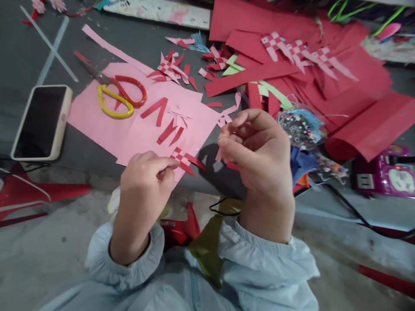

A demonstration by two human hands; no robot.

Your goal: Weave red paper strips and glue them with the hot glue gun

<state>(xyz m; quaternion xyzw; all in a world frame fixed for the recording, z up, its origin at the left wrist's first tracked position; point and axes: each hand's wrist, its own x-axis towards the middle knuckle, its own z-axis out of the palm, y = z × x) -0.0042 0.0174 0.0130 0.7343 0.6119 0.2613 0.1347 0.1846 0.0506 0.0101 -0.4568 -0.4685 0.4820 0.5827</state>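
Note:
My left hand [147, 177] is closed, with thumb and forefinger pinching the near edge of a small woven paper fish [179, 156]. The fish has a red and pink checkered body with pointed red strips on its right. To its right, my right hand [259, 147] is raised above the table edge, thumb and fingertips pressed together. Something tiny seems to sit at those fingertips, too small to name. Under the fish lie pink paper sheets [136, 134] with red paper strips [154, 111] on them. Scissors [108, 82] with one red and one yellow handle loop rest on the sheets.
A phone [40, 123] lies at the left. More woven fish [168, 67] and offcuts are farther back. Red paper sheets [350, 95] pile up at the right, beside a bag of beads [300, 127] and a purple device [382, 172].

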